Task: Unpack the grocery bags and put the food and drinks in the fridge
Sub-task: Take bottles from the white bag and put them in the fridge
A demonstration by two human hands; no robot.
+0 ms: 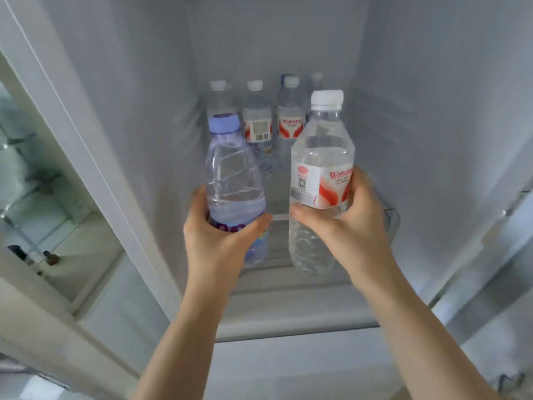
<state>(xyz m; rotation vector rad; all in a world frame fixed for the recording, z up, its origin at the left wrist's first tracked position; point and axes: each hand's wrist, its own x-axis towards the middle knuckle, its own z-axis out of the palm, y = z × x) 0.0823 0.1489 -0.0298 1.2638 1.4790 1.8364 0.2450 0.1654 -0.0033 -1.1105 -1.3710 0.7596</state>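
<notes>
Two hands reach into the open fridge (418,111). Her left hand (222,241) grips a blue-capped bottle (230,180). Her right hand (352,223) grips a white-capped bottle (320,157). Both bottles stand upright over the shelf's (288,307) front edge. More water bottles (256,122) stand at the shelf's back edge.

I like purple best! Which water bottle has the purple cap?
The tinted bottle gripped in the left hand. Its cap is lilac; the right hand's bottle and those on the shelf have white caps.
</notes>
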